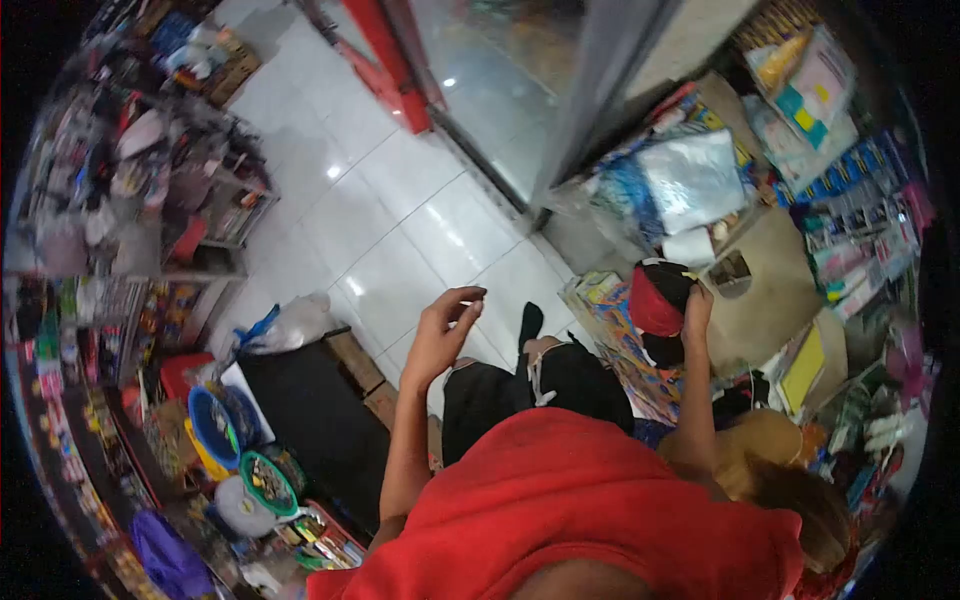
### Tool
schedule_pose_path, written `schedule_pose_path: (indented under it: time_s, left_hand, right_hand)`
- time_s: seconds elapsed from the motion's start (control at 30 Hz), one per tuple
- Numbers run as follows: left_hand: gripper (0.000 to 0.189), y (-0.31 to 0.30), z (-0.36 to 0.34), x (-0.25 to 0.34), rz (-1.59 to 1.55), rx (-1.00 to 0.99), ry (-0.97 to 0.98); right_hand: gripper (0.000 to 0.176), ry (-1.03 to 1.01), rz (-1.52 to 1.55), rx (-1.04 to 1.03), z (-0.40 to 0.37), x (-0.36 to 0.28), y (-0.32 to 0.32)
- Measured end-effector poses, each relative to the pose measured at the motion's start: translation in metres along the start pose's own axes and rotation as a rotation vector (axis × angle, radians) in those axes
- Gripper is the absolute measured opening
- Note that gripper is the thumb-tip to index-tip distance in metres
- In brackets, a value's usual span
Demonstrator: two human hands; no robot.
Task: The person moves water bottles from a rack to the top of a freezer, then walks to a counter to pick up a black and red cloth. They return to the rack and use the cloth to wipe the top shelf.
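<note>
My left hand [449, 333] hangs over the white tiled floor in front of my knees, its fingers curved and apart, with nothing in it. On the right, my right hand [698, 308] grips the edge of a red and black cap [660, 304]. The cap is beside a cardboard box [770, 290] and above a stack of colourful printed packs [625, 345]. Part of my right hand's fingers is hidden behind the cap.
A glass door [500, 80] with a red frame stands ahead. A black-topped surface [310, 420], a blue basket [215, 425] and a green basket [268, 482] are at left. Another person [800, 500] is close at lower right. Silvery packets [693, 180] lie at upper right.
</note>
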State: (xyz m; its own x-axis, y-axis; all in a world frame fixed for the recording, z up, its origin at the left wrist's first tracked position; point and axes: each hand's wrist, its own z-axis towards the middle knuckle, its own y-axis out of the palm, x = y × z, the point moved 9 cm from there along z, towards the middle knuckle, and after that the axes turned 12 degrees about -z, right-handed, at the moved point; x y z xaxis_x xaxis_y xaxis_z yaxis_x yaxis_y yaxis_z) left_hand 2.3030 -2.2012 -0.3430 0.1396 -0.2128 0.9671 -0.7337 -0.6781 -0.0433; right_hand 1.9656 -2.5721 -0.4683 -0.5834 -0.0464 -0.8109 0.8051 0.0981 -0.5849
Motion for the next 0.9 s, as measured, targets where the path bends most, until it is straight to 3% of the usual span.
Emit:
schedule_pose_path:
  time_s: [0.07,0.1,0.13,0.17,0.2,0.3,0.37,0.43,0.5,0.57,0.6,0.7,0.77,0.83,0.87,0.9]
  left_hand:
    - [0.027,-0.012,-0.018,-0.001,-0.002,0.017,-0.006]
    - [0.027,-0.019,-0.029,-0.004,0.029,-0.011,-0.046]
    - [0.028,-0.028,-0.041,-0.009,-0.023,0.015,-0.056]
    - [0.029,-0.038,-0.053,-0.017,-0.08,0.044,-0.062]
    - [0.029,-0.05,-0.064,-0.021,-0.091,0.098,-0.045]
    - [0.031,-0.088,-0.11,-0.033,-0.16,0.255,-0.049]
    - [0.037,-0.116,-0.144,-0.033,-0.156,0.427,-0.038]
    - [0.065,-0.144,-0.182,-0.058,-0.153,0.655,-0.017]
    - [0.079,-0.163,-0.215,-0.077,-0.218,0.809,0.13]
    - [0.085,-0.171,-0.248,-0.082,-0.171,0.902,0.052]
    - [0.081,-0.165,-0.256,-0.082,-0.371,0.914,0.066]
    - [0.065,-0.159,-0.299,-0.088,-0.317,1.164,0.118]
    - [0.059,-0.151,-0.333,-0.103,-0.379,1.288,0.115]
    - [0.055,-0.148,-0.373,-0.131,-0.469,1.436,0.051]
    - [0.053,-0.142,-0.392,-0.166,-0.404,1.581,0.015]
    - [0.05,-0.13,-0.418,-0.151,-0.477,1.661,0.048]
  right_hand:
    - [0.016,-0.068,0.113,-0.196,-0.002,-0.007,0.068]
    - [0.016,0.024,-0.007,-0.421,-0.026,-0.03,0.101]
    - [0.015,0.123,0.07,-0.52,-0.06,-0.067,0.127]
    - [0.017,0.125,0.199,-0.599,-0.072,-0.058,0.18]
    - [0.023,0.108,0.073,-0.718,-0.12,-0.124,0.186]
    - [0.027,-0.001,0.261,-1.135,-0.234,-0.207,0.253]
    - [0.025,-0.041,0.197,-1.39,-0.313,-0.253,0.267]
    - [0.027,-0.042,0.303,-1.649,-0.394,-0.284,0.273]
    - [0.042,0.101,0.246,-1.9,-0.466,-0.291,0.271]
    - [0.038,0.097,0.148,-2.033,-0.52,-0.295,0.265]
    - [0.038,0.079,0.072,-2.129,-0.537,-0.293,0.26]
    - [0.038,-0.055,-0.093,-2.32,-0.587,-0.289,0.259]
    - [0.036,-0.474,-0.343,-2.314,-0.604,-0.287,0.258]
    - [0.032,-0.869,-0.348,-2.377,-0.641,-0.293,0.258]
    - [0.031,-0.894,-0.399,-2.421,-0.656,-0.296,0.256]
    - [0.03,-0.924,-0.45,-2.467,-0.67,-0.303,0.249]
